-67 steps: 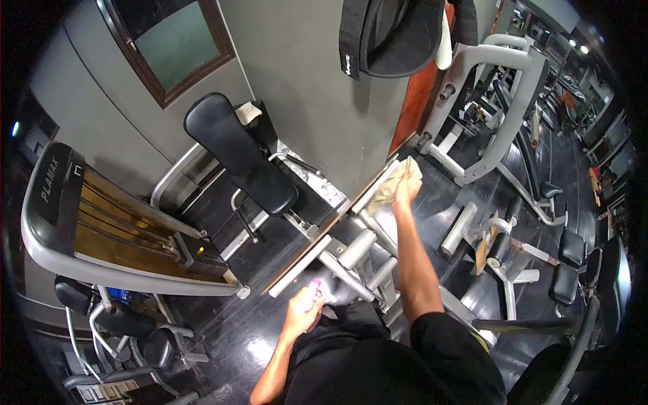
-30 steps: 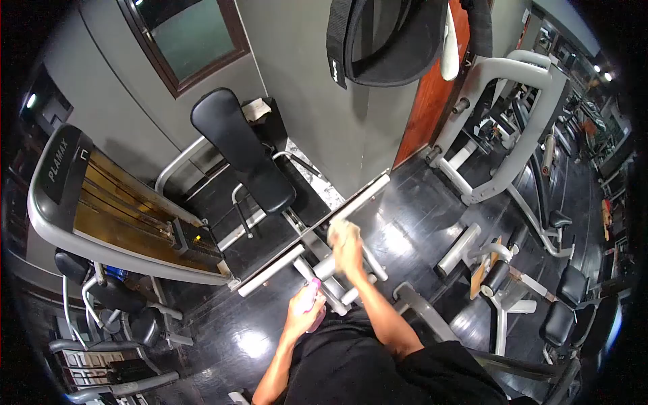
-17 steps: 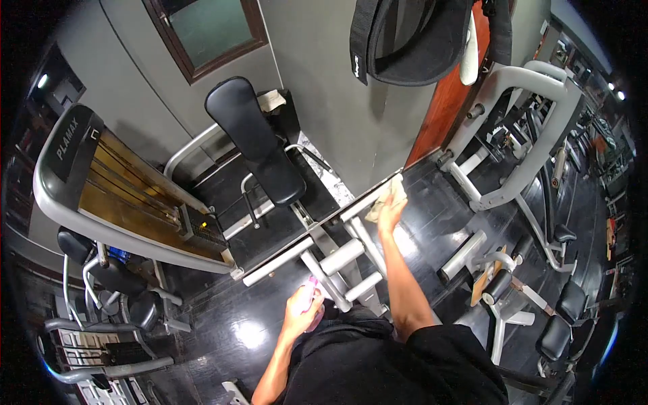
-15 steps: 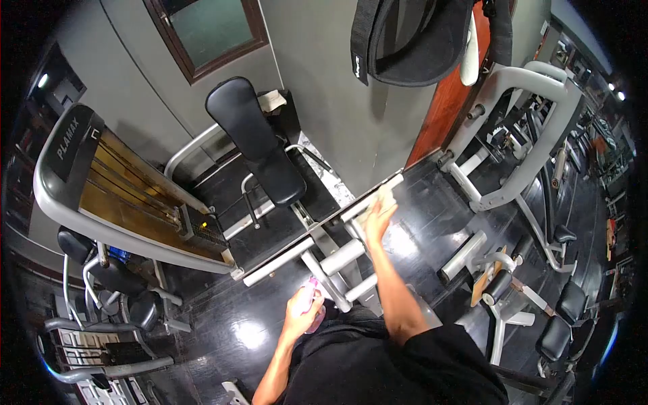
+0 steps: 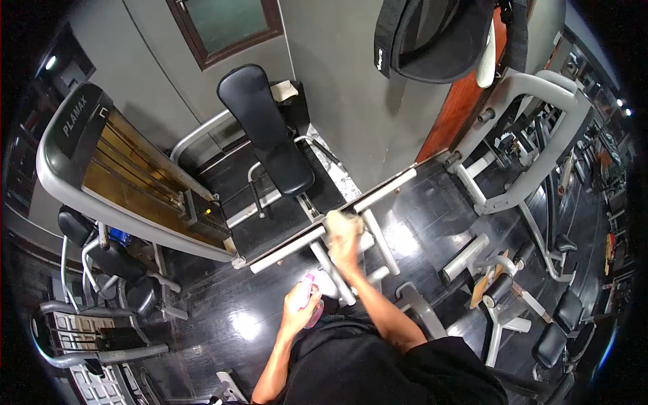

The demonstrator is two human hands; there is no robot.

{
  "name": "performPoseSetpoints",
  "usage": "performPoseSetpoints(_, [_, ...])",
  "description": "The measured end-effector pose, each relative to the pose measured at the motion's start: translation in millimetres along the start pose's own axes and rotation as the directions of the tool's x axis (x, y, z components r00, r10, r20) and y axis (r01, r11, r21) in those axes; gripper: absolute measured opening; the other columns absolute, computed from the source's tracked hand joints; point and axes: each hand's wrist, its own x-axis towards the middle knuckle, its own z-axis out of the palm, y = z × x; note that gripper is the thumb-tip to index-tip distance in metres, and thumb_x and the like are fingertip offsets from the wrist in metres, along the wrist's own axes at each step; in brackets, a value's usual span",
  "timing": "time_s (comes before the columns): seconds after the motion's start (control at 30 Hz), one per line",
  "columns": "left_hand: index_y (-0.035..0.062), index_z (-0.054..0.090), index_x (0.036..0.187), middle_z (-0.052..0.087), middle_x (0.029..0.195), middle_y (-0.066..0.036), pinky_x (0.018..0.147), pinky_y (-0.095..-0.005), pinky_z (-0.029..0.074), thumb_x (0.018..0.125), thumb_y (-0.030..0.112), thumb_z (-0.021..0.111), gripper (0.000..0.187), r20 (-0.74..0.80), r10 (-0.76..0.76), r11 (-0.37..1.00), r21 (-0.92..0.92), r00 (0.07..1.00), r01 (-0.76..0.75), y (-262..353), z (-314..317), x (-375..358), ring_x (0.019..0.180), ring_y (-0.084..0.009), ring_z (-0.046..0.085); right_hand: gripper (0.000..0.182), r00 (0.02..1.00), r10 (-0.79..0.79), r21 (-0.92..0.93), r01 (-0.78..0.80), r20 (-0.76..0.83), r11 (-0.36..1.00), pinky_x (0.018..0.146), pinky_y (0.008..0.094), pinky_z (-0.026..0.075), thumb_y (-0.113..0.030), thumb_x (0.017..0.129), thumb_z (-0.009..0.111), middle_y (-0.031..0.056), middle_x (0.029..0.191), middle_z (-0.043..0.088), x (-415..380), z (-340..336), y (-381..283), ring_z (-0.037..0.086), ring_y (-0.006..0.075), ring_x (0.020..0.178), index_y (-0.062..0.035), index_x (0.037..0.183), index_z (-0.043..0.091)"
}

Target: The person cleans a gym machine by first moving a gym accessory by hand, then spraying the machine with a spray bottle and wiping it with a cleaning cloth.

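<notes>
My left hand (image 5: 298,307) is closed around a pink spray bottle (image 5: 314,314), low in the middle of the view. Farther forward, my right hand (image 5: 344,246) holds a pale cloth (image 5: 343,223) against the middle of a grey metal frame. White tubular bars of this frame (image 5: 385,191) reach out to both sides of the cloth. The bottle stays below the left bar, apart from it. Part of the frame's centre is hidden by my right hand and forearm.
A black padded seat machine (image 5: 266,128) stands ahead, beside a PLAMAX weight stack (image 5: 84,145). Black straps (image 5: 439,47) hang at the top right. Another grey machine (image 5: 520,135) is at the right, with a short padded bench (image 5: 498,287) nearer.
My right hand has moved left with the cloth, from the right bar to the frame's middle. My left hand still holds the bottle. The view has shifted slightly.
</notes>
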Motion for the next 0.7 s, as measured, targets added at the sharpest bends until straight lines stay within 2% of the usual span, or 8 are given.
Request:
performPoseSetpoints(0.1, [-0.0002,0.054,0.092,0.057,0.079,-0.005,0.057,-0.0255,0.048,0.085,0.003,0.06,0.009,-0.02,0.006,1.0,-0.03,1.0,-0.006,-6.1,-11.5,-7.4,0.063,-0.0111,0.057,0.035,0.962,-0.257,-0.36,0.273,0.092,0.892,0.08,0.0458,0.04,-0.009,0.075,0.058,0.0213,0.098,0.047,-36.0,41.5,-31.8,0.05,0.0404,0.088,-0.0021,0.106,0.045])
performPoseSetpoints(0.17, [-0.0002,0.054,0.091,0.057,0.079,-0.005,0.058,-0.0256,0.049,0.085,0.002,0.06,0.009,-0.026,0.012,0.993,-0.119,1.0,-0.014,-9.3,-22.3,-11.1,0.063,-0.0111,0.056,0.037,0.891,-0.008,-0.379,0.201,0.455,0.903,0.075,0.0469,0.043,-0.01,0.073,0.059,0.0184,0.102,0.049,-54.9,41.4,-42.2,0.053,0.0412,0.086,-0.0066,0.108,0.047])
performPoseSetpoints(0.2, [-0.0002,0.054,0.091,0.057,0.079,-0.005,0.058,-0.0256,0.049,0.085,0.002,0.06,0.009,-0.018,0.012,0.993,-0.121,1.0,-0.014,-9.6,-27.9,-12.5,0.063,-0.0111,0.056,0.038,0.836,-0.075,-0.406,0.34,0.543,0.848,0.074,0.0472,0.045,-0.011,0.073,0.059,0.0171,0.104,0.051,-58.4,39.1,-52.8,0.056,0.0411,0.086,-0.0095,0.109,0.048])
performPoseSetpoints(0.3, [-0.0001,0.054,0.092,0.057,0.08,-0.005,0.058,-0.0253,0.049,0.085,0.002,0.059,0.009,-0.003,0.012,0.998,-0.058,1.0,-0.012,-9.9,-48.6,-21.3,0.064,-0.0108,0.056,0.036,0.888,0.027,-0.461,0.212,0.459,0.862,0.072,0.0436,0.047,-0.005,0.072,0.057,0.0189,0.1,0.052,-65.1,35.5,-53.2,0.056,0.0396,0.092,-0.0025,0.107,0.05])
performPoseSetpoints(0.37, [0.0013,0.057,0.089,0.058,0.072,-0.002,0.059,-0.0243,0.047,0.083,0.005,0.062,0.009,-0.075,0.056,0.998,0.006,0.996,-0.056,-11.8,-62.6,-28.5,0.063,-0.0075,0.056,0.036,0.948,-0.195,-0.427,0.289,0.25,0.857,0.082,0.042,0.045,-0.001,0.073,0.055,0.0218,0.1,0.052,-56.4,33.6,-44.1,0.054,0.0411,0.092,0.0013,0.108,0.046])
performPoseSetpoints(0.43, [0.0014,0.057,0.089,0.058,0.073,-0.002,0.059,-0.0243,0.047,0.083,0.005,0.062,0.008,-0.08,0.02,0.999,-0.042,0.997,-0.023,-7.8,-79.7,-37.4,0.062,-0.0077,0.056,0.036,0.974,0.108,-0.321,-0.169,-0.2,0.932,0.09,0.0431,0.039,-0.008,0.083,0.055,0.0254,0.102,0.054,-46.0,38.9,-44.9,0.053,0.0415,0.096,0.0034,0.114,0.041])
performPoseSetpoints(0.47, [0.0014,0.057,0.089,0.059,0.073,-0.003,0.059,-0.0243,0.047,0.083,0.005,0.062,0.008,-0.073,-0.005,0.996,-0.086,0.997,-0.001,-6.7,-87.7,-40.3,0.062,-0.0078,0.056,0.037,0.937,-0.068,-0.533,-0.134,-0.342,0.835,0.09,0.0435,0.039,-0.013,0.087,0.055,0.0286,0.105,0.054,-40.9,37.3,-29.9,0.051,0.0436,0.1,0.0038,0.116,0.041])
performPoseSetpoints(0.7, [0.0016,0.057,0.089,0.058,0.071,-0.002,0.056,-0.0242,0.047,0.083,0.005,0.063,0.008,-0.008,-0.07,0.993,-0.099,0.998,0.069,-16.0,-126.1,-51.7,0.06,-0.0079,0.057,0.03,0.998,-0.048,-0.706,0.004,-0.043,0.708,0.076,0.0451,0.041,-0.011,0.083,0.058,0.0242,0.094,0.052,-56.8,8.5,-36.0,0.051,0.0431,0.087,0.0038,0.107,0.045])
